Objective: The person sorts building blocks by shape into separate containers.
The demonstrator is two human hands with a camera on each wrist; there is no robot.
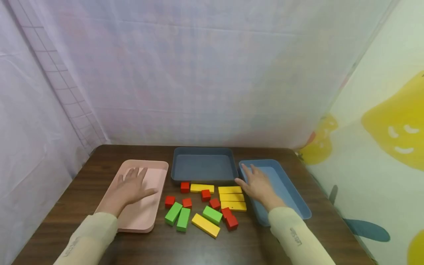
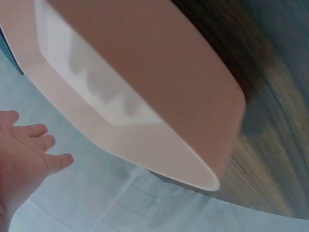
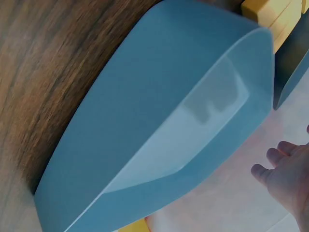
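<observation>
My left hand (image 1: 132,187), fingers spread and holding nothing, hovers above a pink tray (image 1: 137,222). In the left wrist view the same hand (image 2: 26,154) shows beside the tray's wall (image 2: 164,72), and finger shadows fall on the tray floor. Over the left side of a light blue tray (image 1: 291,195) is my right hand (image 1: 258,186), its fingers apart and grasping nothing. The right wrist view has this hand (image 3: 287,179) off the blue tray's side (image 3: 145,87). Between the hands lie red cubes (image 1: 206,195), green blocks (image 1: 183,219) and flat yellow blocks (image 1: 205,225).
A dark grey-blue tray (image 1: 203,182) stands at the back middle, between the other two trays. Three yellow blocks (image 1: 232,198) lie side by side near the blue tray. Behind the dark wooden table (image 1: 185,250) hangs a white curtain (image 1: 205,73). A wall with yellow prints (image 1: 397,125) flanks the right.
</observation>
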